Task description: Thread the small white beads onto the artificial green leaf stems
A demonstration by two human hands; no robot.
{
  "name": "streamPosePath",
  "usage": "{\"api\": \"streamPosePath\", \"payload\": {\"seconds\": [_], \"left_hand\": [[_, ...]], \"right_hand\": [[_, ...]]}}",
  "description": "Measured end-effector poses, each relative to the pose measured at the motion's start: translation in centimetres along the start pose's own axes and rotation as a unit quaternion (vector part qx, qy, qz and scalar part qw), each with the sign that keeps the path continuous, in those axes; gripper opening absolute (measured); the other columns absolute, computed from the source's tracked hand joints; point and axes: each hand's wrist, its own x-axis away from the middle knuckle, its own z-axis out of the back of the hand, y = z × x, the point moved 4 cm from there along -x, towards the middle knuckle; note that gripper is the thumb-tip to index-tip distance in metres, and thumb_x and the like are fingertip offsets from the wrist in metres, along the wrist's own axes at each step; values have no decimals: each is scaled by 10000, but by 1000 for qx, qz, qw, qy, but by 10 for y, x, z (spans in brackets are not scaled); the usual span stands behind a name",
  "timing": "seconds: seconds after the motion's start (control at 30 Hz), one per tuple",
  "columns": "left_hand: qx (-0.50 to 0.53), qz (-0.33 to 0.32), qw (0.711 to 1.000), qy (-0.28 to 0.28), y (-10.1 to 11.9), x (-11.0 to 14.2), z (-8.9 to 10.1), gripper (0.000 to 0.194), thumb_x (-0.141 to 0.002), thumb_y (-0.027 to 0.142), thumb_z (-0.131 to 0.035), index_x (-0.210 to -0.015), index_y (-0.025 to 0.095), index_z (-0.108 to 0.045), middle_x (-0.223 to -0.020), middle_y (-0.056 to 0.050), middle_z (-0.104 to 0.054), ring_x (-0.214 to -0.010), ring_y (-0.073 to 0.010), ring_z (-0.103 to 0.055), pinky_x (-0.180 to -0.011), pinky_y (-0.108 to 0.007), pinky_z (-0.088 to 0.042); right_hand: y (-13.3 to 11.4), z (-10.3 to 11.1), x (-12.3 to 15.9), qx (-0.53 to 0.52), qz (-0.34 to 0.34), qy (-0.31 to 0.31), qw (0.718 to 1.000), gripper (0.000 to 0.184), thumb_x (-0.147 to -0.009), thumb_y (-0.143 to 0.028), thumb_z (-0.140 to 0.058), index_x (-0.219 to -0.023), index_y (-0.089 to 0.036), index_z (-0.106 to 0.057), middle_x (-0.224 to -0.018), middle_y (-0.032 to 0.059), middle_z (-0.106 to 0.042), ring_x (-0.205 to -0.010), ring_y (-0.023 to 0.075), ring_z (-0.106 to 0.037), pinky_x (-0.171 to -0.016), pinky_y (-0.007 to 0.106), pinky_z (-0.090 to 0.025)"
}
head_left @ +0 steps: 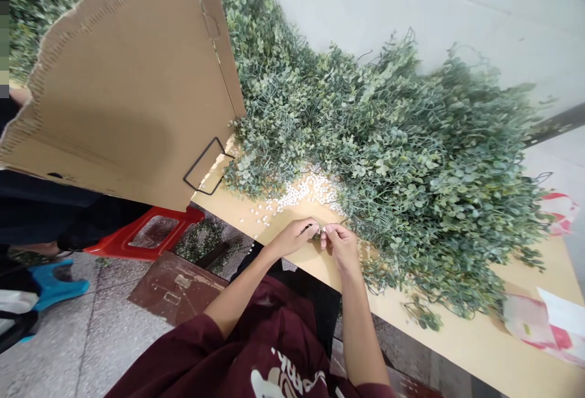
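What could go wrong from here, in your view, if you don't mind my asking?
The tiny white piece at the fingertips of the right hand might slip and be lost among the scattered white pieces. Some of those lie near the front edge of the table, so the left forearm could sweep them to the floor. The tangled greenery crowds close beside the right hand and might snag it.

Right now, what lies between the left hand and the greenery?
The head view shows small white pieces scattered on the tabletop between the left hand and the greenery.

Foliage (402, 160) grey-green; pellets (315, 188) white; table (493, 343) pale yellow.
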Motion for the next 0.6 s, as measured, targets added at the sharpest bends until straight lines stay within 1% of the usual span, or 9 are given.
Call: {"api": "streamPosePath", "payload": {"seconds": [0.17, 0.33, 0.47, 0.6], "left_hand": [[-7, 7, 1000, 6, -1, 0, 0, 378, -972, 446, -390, -843, 134, -561, -763, -12, -555, -711, -117, -505, -691, -224, -394], [-12, 9, 1000, 4, 0, -1, 0, 388, -972, 459, -381, -858, 137, -565, -769, -15, -558, -721, -122, -509, -697, -228, -399], [-15, 9, 1000, 3, 1, -1, 0, 394, -973, 464, -374, -861, 138, -564, -757, -11, -547, -719, -125, -512, -699, -233, -402], [-25, 11, 1000, 3, 1, 0, 0, 406, -977, 466, -359, -855, 139, -567, -753, -12, -548, -712, -126, -501, -698, -233, -402]], "right_hand": [[3, 1, -1, -9, -8, 6, 1000, 283, -819, -427, -656, -701, -171, -633, -519, -3, -603, -431, 94, -506, -401, 201, -309], [4, 1, -2, -19, -2, 13, 1000, 279, -803, -427, -670, -703, -169, -635, -550, -1, -606, -449, 94, -510, -436, 212, -381], [4, 0, -2, -31, 2, 18, 999, 268, -807, -419, -666, -714, -168, -639, -565, 1, -605, -457, 94, -510, -442, 213, -385], [3, -1, -2, -18, 8, 20, 1000, 265, -809, -415, -664, -705, -173, -637, -571, -1, -607, -462, 99, -514, -454, 220, -398]]}}
